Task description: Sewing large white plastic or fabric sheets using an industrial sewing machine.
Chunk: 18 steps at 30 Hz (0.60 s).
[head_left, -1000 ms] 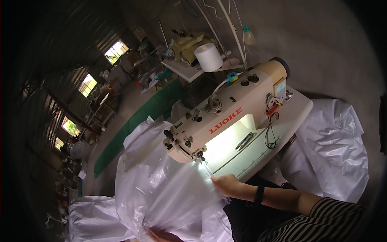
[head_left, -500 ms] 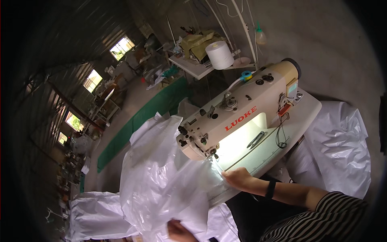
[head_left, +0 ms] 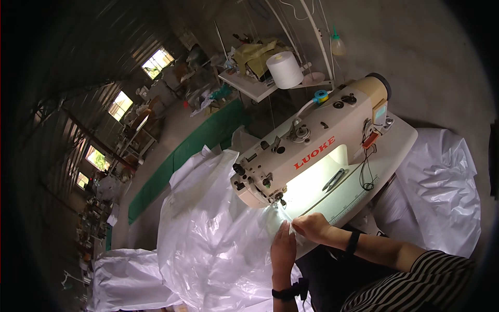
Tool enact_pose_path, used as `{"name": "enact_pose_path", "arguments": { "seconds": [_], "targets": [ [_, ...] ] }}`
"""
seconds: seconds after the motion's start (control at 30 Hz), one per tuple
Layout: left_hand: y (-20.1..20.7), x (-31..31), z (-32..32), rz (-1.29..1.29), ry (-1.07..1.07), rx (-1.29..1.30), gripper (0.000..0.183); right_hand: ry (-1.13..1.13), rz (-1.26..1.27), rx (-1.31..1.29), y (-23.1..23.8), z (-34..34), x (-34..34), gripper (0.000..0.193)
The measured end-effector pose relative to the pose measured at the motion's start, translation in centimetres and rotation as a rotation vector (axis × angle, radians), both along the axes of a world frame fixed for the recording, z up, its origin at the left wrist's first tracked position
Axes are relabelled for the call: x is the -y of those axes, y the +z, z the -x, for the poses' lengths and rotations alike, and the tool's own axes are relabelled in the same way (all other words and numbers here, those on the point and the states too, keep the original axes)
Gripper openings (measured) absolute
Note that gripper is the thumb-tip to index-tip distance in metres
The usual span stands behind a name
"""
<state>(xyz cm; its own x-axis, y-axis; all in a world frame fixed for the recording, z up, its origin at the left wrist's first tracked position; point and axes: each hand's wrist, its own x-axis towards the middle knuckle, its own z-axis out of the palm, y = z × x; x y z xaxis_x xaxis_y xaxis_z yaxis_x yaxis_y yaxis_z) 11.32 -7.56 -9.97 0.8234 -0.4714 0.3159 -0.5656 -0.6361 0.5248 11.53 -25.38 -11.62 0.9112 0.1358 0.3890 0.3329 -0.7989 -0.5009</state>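
A white sewing machine (head_left: pixel 317 140) stands with its lamp-lit bed (head_left: pixel 306 192) in front of me. Thin, shiny white plastic sheeting (head_left: pixel 202 223) spreads from beneath the needle area across the left side and hangs down. My right hand (head_left: pixel 313 228) is closed in a pinch on the sheeting's edge, just in front of the presser foot (head_left: pixel 280 200). Close beside it, my left hand (head_left: pixel 284 247) has its fingers pointing towards the needle and grips the same edge; its fingertips are partly hard to make out. Thread snips (head_left: pixel 335 180) lie on the bed, untouched.
A white thread cone (head_left: pixel 285 70) stands behind the machine. Thin dark cords (head_left: pixel 367 179) hang onto the bed's right part. More white sheeting (head_left: pixel 436 187) is heaped at the right. A long green strip (head_left: pixel 182 156) runs along the floor, with a cluttered side table (head_left: pixel 254 88) beyond it.
My left hand has risen from the lower edge of the view to the sheeting's edge beside my right hand. The right hand keeps its pinch near the needle. The view has shifted slightly.
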Motion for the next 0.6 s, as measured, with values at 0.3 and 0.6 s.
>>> {"name": "enact_pose_path", "arguments": {
  "seconds": [0.3, 0.6],
  "targets": [
    [-0.8, -0.9, 0.1, -0.282, -0.017, 0.255, 0.039, 0.051, -0.149, 0.124, -0.5, 0.0, 0.7, 0.011],
    [-1.5, -0.3, 1.1, -0.035, 0.144, 0.114, 0.034, 0.139, 0.127, 0.146, -0.3, -0.2, 1.4, 0.009]
  ]
}}
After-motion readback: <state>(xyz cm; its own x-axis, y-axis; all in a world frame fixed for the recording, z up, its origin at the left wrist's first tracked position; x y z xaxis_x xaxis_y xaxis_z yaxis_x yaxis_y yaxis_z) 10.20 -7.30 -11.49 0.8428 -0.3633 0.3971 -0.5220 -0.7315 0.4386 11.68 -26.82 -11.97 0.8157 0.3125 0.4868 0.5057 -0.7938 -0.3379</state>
